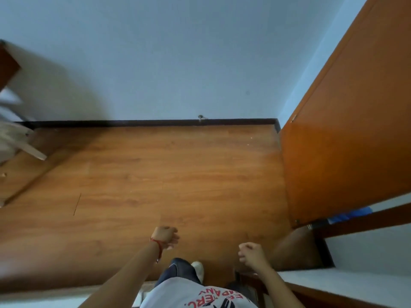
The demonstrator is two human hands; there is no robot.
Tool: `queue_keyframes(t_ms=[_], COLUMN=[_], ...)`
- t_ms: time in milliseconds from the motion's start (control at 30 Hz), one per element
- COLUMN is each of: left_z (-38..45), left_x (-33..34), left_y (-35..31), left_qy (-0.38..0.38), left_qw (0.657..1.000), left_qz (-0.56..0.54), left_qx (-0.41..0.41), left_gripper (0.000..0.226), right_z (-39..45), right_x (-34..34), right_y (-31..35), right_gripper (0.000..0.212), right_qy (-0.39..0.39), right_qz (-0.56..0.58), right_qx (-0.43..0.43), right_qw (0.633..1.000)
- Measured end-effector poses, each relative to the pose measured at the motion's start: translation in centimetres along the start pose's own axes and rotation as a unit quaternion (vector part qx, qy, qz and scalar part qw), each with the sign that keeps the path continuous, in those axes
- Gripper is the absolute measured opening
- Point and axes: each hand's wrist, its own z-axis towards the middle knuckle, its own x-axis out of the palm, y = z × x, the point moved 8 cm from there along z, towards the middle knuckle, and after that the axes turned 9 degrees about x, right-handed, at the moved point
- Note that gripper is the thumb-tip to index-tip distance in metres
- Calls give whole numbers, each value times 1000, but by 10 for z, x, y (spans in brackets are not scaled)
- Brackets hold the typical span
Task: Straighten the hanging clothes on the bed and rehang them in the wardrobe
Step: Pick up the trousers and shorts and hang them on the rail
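Observation:
No hanging clothes, hangers or bed are in view. My left hand [166,237], with a red string at the wrist, hangs over the wooden floor with its fingers loosely curled and holds nothing. My right hand [250,252] is a little lower and to the right, its fingers curled into a loose fist, also holding nothing. An orange-brown wooden door [342,138], which may belong to the wardrobe, stands open on the right. The view is blurred by motion.
Wooden floor [155,178] stretches ahead to a dark skirting board [144,122] and a pale blue wall. A light chair leg [33,150] and dark furniture sit at the far left. A white ledge [347,283] runs at the lower right, a blue item [349,215] behind the door.

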Motion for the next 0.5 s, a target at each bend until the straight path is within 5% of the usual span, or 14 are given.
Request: queue_keyframes(t_ms=[300, 500], left_z=[29, 12], left_x=[-66, -113], left_y=[15, 66], left_qy=[-72, -220], left_qw=[984, 911], left_qz=[-142, -309], left_qx=[-84, -164], left_gripper=[14, 19], right_z=[59, 98], right_x=[23, 70], right_y=[94, 202], right_gripper=[26, 25], right_qy=[5, 42], right_qz=[-71, -226], right_qx=[44, -39], right_qw=[996, 972])
